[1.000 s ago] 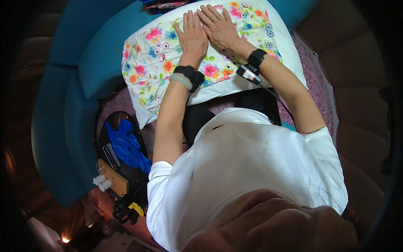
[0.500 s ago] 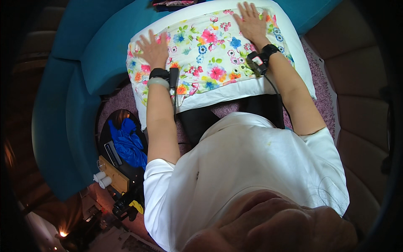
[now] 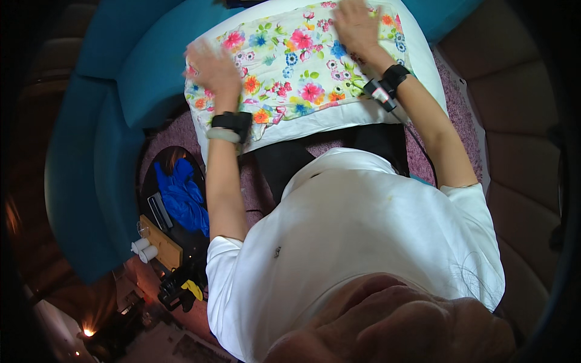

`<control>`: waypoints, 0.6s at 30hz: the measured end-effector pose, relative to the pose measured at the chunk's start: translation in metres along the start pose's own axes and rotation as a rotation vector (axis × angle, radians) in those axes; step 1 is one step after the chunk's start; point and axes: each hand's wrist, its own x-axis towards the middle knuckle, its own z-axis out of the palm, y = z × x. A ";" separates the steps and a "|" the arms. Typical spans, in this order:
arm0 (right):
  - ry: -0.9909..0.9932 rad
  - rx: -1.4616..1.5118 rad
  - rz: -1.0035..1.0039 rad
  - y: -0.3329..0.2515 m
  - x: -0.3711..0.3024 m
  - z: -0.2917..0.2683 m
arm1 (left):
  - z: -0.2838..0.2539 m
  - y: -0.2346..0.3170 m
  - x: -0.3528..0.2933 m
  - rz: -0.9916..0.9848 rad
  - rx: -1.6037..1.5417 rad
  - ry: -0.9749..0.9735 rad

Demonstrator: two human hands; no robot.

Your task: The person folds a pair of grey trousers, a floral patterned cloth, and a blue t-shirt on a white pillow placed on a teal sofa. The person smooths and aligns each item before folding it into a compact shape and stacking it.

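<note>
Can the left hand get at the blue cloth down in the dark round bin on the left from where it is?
Probably yes. The left hand lies flat on the floral cloth, holding nothing. The blue cloth lies uncovered in the bin beside that forearm, with nothing seen between; the arm would have to draw back and down.

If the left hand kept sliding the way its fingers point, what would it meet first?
The left hand lies flat on the floral cloth, fingers pointing up-left. Past the cloth's edge, it would probably meet the blue cushion first; depth there is unclear.

hands: left hand (image 3: 212, 68) and right hand (image 3: 358, 25), together at the centre of the flowered white cloth (image 3: 302, 72) earlier, now spread flat toward its opposite ends
</note>
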 end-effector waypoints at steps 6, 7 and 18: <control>-0.112 -0.256 -0.332 -0.078 -0.055 0.014 | 0.023 0.106 -0.074 0.455 -0.381 -0.060; -0.084 -0.210 -0.320 -0.068 -0.057 0.015 | 0.025 0.105 -0.077 0.427 -0.311 -0.130; 0.040 -0.020 -0.238 -0.038 -0.090 -0.004 | 0.008 0.104 -0.089 0.411 -0.188 0.016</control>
